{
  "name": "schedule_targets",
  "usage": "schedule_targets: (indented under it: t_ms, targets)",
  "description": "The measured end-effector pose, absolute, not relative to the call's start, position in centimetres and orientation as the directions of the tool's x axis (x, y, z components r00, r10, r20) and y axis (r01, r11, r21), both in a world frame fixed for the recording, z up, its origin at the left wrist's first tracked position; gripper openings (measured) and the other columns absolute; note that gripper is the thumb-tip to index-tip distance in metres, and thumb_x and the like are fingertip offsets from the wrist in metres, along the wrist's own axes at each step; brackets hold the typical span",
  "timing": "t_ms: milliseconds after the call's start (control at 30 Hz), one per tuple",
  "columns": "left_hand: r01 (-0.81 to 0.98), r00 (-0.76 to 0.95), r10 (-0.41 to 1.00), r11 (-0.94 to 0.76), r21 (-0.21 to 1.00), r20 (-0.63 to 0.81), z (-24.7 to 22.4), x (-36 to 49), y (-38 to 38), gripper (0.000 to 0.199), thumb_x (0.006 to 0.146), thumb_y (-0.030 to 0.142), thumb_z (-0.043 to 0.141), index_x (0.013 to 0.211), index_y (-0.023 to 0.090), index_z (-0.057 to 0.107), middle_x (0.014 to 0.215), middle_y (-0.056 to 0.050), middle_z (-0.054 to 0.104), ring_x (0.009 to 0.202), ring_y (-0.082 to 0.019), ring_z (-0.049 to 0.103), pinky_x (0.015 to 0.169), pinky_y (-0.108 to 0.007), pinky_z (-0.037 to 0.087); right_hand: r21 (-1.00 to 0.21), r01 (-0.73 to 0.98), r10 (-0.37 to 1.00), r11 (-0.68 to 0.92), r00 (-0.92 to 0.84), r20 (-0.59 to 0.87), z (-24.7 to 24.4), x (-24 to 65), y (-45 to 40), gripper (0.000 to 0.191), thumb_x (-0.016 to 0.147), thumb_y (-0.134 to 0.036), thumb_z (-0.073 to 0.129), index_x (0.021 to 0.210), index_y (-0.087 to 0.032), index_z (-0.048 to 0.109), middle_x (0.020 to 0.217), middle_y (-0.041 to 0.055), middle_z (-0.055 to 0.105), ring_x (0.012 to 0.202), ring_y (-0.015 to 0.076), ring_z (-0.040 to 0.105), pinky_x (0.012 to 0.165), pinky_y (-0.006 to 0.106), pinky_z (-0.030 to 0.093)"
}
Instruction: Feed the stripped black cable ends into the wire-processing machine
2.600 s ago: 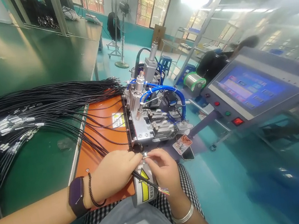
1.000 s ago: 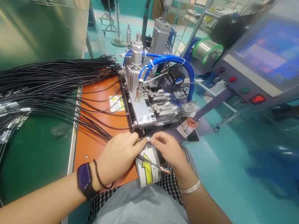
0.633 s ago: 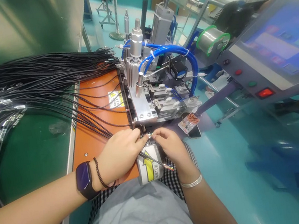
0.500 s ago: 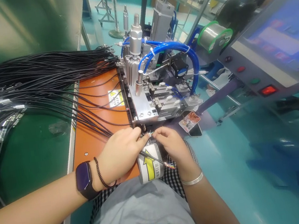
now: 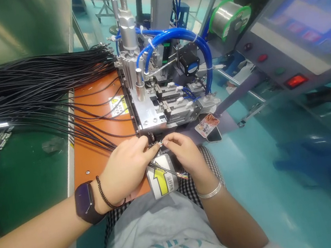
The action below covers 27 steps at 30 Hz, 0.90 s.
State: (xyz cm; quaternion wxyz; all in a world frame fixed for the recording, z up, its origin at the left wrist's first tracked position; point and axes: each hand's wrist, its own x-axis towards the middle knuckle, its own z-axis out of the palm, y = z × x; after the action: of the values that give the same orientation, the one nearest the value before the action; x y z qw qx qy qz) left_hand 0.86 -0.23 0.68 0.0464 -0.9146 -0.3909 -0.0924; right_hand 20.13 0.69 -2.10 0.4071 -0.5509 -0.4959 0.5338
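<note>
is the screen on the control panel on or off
On: the screen glows blue with paler and pinkish patches, too blurred to read. The red switch below it looks lit too.

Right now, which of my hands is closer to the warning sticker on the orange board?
Your left hand. It's just on your side of the sticker, over the orange board. Your right hand is farther away, off to the right.

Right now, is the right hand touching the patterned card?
Apart. The head view shows the purple machine base between the right hand and the patterned card.
</note>
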Motion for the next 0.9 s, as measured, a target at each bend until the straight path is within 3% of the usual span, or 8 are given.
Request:
schedule_targets:
  t_ms: [200,433,633,900]
  targets:
    - [0.718,0.688,0.699,-0.695,-0.039,0.197,0.74,0.93,-0.13,0.043,0.088,0.01,0.05,0.127,0.024,0.058,0.086,-0.006,0.054,0.074,-0.022,0.048,0.063,-0.034,0.036,-0.965,0.218,0.984,-0.148,-0.06,-0.165,-1.74,20.14,0.9,0.014,0.08,-0.032,0.062,0.077,-0.02,0.067,0.076,0.0005,0.066,0.073,0.0172,0.059,0.068,0.029,0.047]
    - [0.703,0.707,0.679,-0.705,-0.089,0.198,1.0,1.15,-0.16,0.041,0.088,0.01,0.049,0.126,0.021,0.059,0.087,-0.008,0.055,0.075,-0.023,0.05,0.063,-0.035,0.038,-0.963,0.214,0.983,-0.165,-0.048,-0.18,-1.97,20.14,0.92,0.015,0.081,-0.032,0.062,0.076,-0.019,0.066,0.075,0.0002,0.066,0.071,0.0165,0.059,0.067,0.028,0.047]
    - [0.686,0.712,0.644,-0.723,-0.083,0.28,0.81,1.02,-0.2,0.036,0.09,0.011,0.046,0.12,0.019,0.063,0.084,-0.008,0.055,0.072,-0.022,0.048,0.062,-0.034,0.037,-0.95,0.3,0.994,-0.083,-0.046,-0.101,-1.33,20.03,0.75,0.015,0.084,-0.03,0.059,0.077,-0.018,0.065,0.075,-0.0001,0.065,0.069,0.0153,0.057,0.066,0.027,0.044]
    - [0.714,0.681,0.681,-0.699,-0.035,0.27,0.71,1.03,-0.01,0.042,0.088,0.007,0.046,0.121,0.025,0.063,0.084,-0.006,0.054,0.07,-0.021,0.047,0.06,-0.033,0.033,-0.946,0.284,0.983,-0.158,-0.047,-0.178,-1.55,20.3,0.83,0.016,0.084,-0.032,0.061,0.077,-0.018,0.065,0.076,0.0005,0.065,0.071,0.016,0.058,0.067,0.027,0.045]
